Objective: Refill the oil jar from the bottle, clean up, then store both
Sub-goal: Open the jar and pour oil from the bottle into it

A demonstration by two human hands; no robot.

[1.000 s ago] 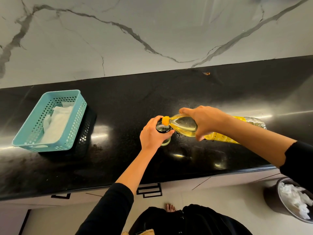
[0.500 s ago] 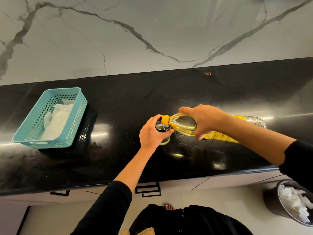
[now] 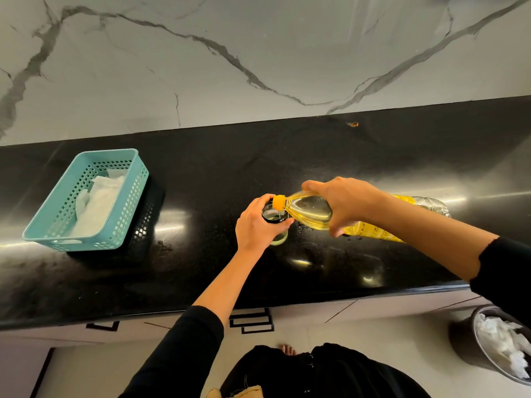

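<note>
Mid-refill: right hand (image 3: 349, 203) clamped on tilted oil bottle (image 3: 311, 211), mouth over glass jar (image 3: 274, 222) gripped by left hand (image 3: 257, 225) on black desk (image 3: 258, 156). Little oil visible in jar; wiping and storing both apparently not yet begun, tissues waiting in teal basket (image 3: 57, 222).

The only printing in view is on the yellow label (image 3: 370, 232) of the oil bottle (image 3: 310, 214), on the label portion showing just below the right hand (image 3: 344, 202) and beside that forearm. It consists of a few short lines of small dark characters running along the label. The characters are too small and blurred to read; no word, brand or number can be made out. The orange neck of the bottle, next to the left hand (image 3: 258, 225), carries no legible marking.
</note>
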